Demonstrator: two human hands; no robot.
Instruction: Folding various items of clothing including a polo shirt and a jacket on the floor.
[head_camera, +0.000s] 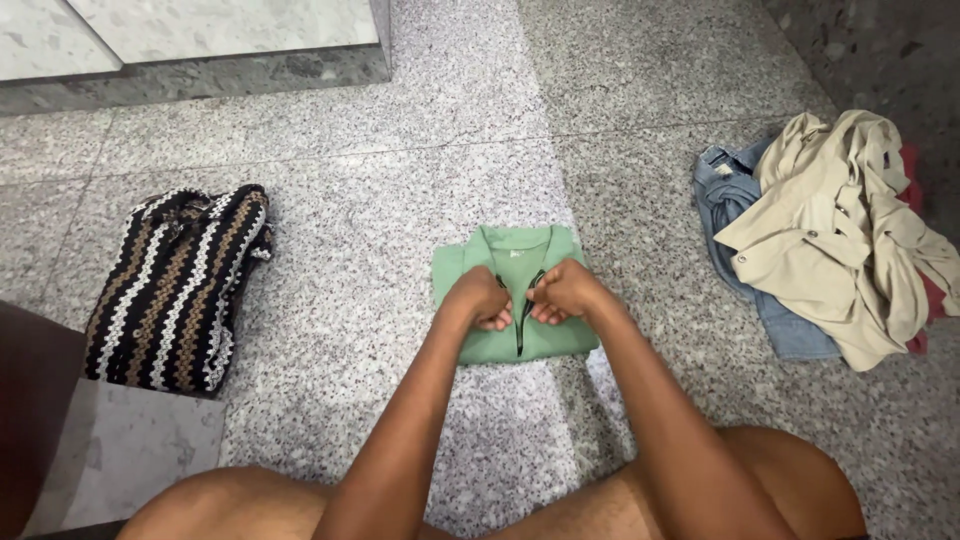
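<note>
Speckled grey granite floor (400, 180); pale marble step (200, 30) top left, possibly bench base.

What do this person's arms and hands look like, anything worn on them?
Both arms are bare up to the frame edge: no sleeves, gloves or watch visible. The left hand and right hand are bare too; no rings can be made out.

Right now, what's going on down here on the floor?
A person is working on a folded green shirt lying on the speckled stone floor. The left hand and right hand are both closed at its dark front zipper. A folded striped top lies to the left, a heap of clothes to the right.
</note>
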